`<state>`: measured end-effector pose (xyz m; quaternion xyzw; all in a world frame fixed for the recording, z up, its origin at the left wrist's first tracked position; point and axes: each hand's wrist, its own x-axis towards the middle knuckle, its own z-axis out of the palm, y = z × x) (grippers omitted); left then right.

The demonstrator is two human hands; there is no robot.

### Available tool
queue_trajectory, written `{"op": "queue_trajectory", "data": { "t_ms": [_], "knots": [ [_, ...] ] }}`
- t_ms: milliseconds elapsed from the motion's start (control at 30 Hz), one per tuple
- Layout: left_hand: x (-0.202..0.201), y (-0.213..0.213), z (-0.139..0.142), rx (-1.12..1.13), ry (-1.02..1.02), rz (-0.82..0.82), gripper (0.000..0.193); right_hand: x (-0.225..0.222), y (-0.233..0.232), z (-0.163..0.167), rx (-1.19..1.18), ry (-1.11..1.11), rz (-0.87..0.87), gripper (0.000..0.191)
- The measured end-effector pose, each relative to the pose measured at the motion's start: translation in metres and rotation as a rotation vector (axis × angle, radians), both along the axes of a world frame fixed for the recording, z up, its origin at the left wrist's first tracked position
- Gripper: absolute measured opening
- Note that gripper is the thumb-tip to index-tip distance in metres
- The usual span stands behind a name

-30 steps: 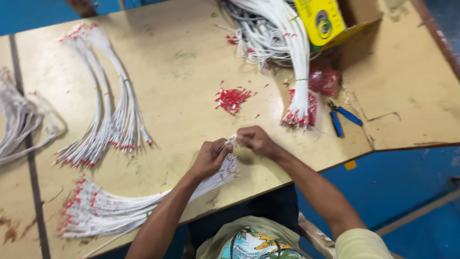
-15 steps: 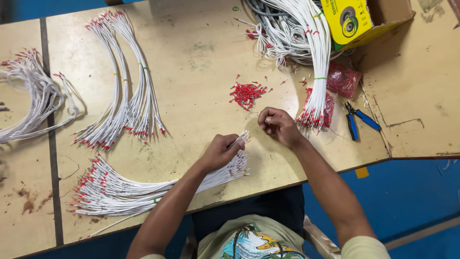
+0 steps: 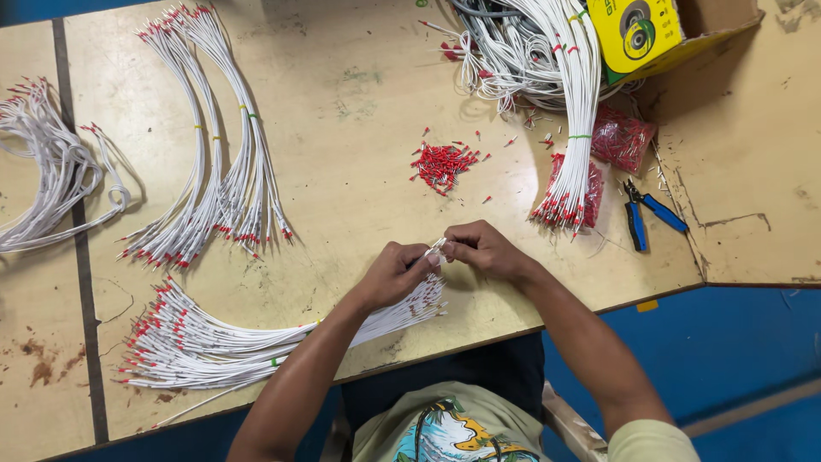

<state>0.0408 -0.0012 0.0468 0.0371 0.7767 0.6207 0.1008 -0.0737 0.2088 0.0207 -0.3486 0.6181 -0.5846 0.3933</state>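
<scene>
- Left hand [image 3: 389, 275] + right hand [image 3: 483, 248] meet near the front edge of the surface [image 3: 342, 128]; fingers of both pressed together, pinching the tip of one white wire [image 3: 436, 250] betw. them. Can't tell if a red ferrule is on that tip yet.
- Wire belongs to the bundle under the left hand [image 3: 256, 342], fanned out to the left, far ends already red-tipped.
- Looks done: two tied bundles w/ red tips upper left [image 3: 214, 171]; another red-tipped bundle right of centre [image 3: 573, 171].
- Looks left: tangled wire heap at top [image 3: 513, 51], many ends seem bare; loose coil far left [image 3: 51, 171].
- Supply: small pile of loose red ferrules [image 3: 440, 164] mid-surface, just beyond the hands.
- Containers: clear bag of red ferrules [image 3: 620, 139] beside the cardboard box [image 3: 718, 21]; box contents mostly hidden, yellow packet [image 3: 637, 30] at its mouth.
- Blue-handled pliers [image 3: 646, 218] lie right, untouched.
</scene>
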Motion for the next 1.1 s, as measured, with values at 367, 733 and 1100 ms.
{"op": "queue_trajectory", "data": {
  "t_ms": [367,733,1100],
  "knots": [
    [0.002,0.003,0.003,-0.106,0.067,-0.004,0.023,0.006,0.006,-0.016,0.005,0.095,-0.123,0.026],
    [0.003,0.003,-0.008,-0.038,0.103,0.056,0.028,0.002,0.007,-0.012,-0.074,-0.277,-0.297,0.027],
    [0.004,0.003,-0.012,-0.050,0.122,0.129,0.023,-0.013,0.004,-0.003,-0.294,-0.411,-0.597,0.025]
  ]
}}
